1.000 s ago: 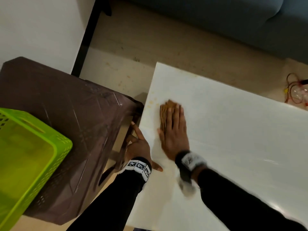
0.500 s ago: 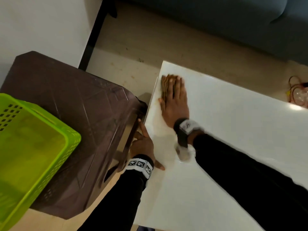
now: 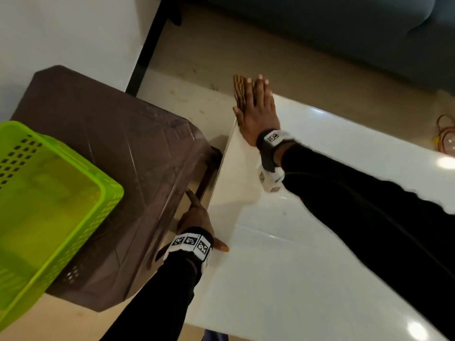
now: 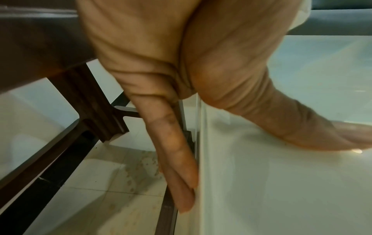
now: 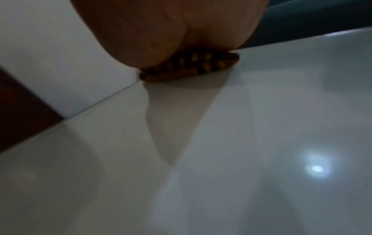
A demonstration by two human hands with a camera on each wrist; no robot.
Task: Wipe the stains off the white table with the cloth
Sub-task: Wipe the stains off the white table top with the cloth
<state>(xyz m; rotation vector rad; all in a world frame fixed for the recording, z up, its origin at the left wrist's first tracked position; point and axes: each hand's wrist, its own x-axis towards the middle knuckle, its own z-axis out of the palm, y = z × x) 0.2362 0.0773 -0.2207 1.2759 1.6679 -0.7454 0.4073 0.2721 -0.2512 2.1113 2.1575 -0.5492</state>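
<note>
R hand (image 3: 258, 116) flat, fingers (image 3: 259, 91) straight, pressing cloth (image 3: 239, 91) at far-left corner of white desk (image 3: 307, 242); cloth pokes past the edge. L hand (image 3: 195, 219) on desk's left edge, fingers straight along side, thumb on top, gripping nothing.

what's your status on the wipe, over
Right hand flat, pressing cloth at white table far corner. Left hand braces table edge. Nothing blocking.

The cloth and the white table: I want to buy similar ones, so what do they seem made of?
The cloth looks like a woven or knitted textile, brown and tan checked, with a ribbed folded edge. The white table looks glossy, perhaps glass or lacquered board: it mirrors lamps, and its edge looks translucent from the left wrist.
</note>
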